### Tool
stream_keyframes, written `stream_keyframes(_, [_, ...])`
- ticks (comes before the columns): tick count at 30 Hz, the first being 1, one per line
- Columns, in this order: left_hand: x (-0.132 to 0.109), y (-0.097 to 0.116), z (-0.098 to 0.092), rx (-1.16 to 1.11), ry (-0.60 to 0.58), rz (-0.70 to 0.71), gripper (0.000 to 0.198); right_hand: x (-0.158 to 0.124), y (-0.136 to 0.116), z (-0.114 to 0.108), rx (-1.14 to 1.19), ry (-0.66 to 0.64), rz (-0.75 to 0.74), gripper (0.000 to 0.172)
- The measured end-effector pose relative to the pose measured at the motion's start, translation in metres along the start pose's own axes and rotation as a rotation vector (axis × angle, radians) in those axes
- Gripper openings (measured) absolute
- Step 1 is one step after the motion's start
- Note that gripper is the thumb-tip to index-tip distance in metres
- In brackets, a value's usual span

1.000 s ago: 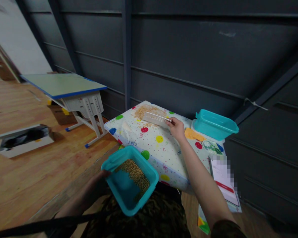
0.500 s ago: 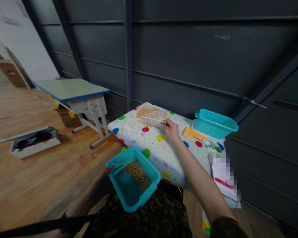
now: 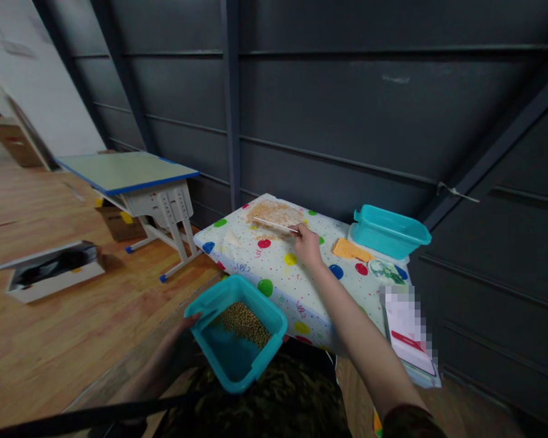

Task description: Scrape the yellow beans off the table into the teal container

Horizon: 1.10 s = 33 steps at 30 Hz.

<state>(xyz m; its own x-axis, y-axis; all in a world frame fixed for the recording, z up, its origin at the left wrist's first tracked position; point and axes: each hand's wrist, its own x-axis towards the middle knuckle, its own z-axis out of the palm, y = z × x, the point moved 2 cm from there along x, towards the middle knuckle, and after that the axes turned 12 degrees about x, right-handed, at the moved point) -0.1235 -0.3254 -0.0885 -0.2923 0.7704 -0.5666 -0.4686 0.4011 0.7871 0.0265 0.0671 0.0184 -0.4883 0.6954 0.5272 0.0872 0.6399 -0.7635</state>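
Note:
My left hand (image 3: 181,339) grips the left rim of a teal plastic basin (image 3: 277,315), held tilted in front of my body. Round tan beans (image 3: 246,323) lie heaped toward its far right side. Over the table my right hand (image 3: 307,242) is closed on a thin, flat white piece (image 3: 274,225), seen nearly edge-on, so its kind is unclear. Just beyond and under that piece, small pale yellow bits (image 3: 278,212) are spread across the balloon-print tablecloth (image 3: 296,280). The fingers under the basin are hidden.
A second teal basin (image 3: 388,234) stands at the table's right end, beside an orange cloth (image 3: 349,249) and a green-and-white packet (image 3: 387,271). A partly blurred flat item (image 3: 408,334) lies at the near right corner. A desk (image 3: 128,169) and open box (image 3: 55,271) are left; a dark wall (image 3: 338,109) stands behind.
The white piece has turned from showing its broad face to nearly edge-on. My right hand is slightly farther left in view, and the basin has shifted a little left with the view.

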Motion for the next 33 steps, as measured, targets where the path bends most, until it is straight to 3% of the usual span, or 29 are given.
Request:
stream_keyframes(5, [-0.011, 0.009, 0.006, -0.061, 0.115, 0.026, 0.059, -0.001, -0.003, 0.019, 0.029, -0.081, -0.051, 0.03])
stream_keyframes(9, [-0.012, 0.008, 0.005, -0.094, 0.147, 0.054, 0.048, -0.008, -0.004, 0.018, -0.032, -0.174, -0.044, 0.032])
stream_keyframes(17, [-0.008, -0.001, -0.005, -0.021, 0.105, 0.043, 0.079, -0.01, -0.009, 0.003, -0.021, -0.152, -0.03, 0.029])
stream_keyframes(22, [-0.008, 0.0, -0.006, -0.02, 0.089, 0.03, 0.073, -0.013, -0.015, 0.01, -0.025, -0.181, -0.04, 0.025])
stream_keyframes(29, [-0.005, -0.004, -0.007, -0.003, 0.107, 0.039, 0.08, -0.003, -0.019, -0.013, -0.031, -0.15, -0.04, 0.016])
stream_keyframes(33, [-0.005, -0.002, -0.004, -0.016, 0.11, 0.033, 0.091, -0.004, -0.021, -0.014, -0.022, -0.155, -0.026, 0.019])
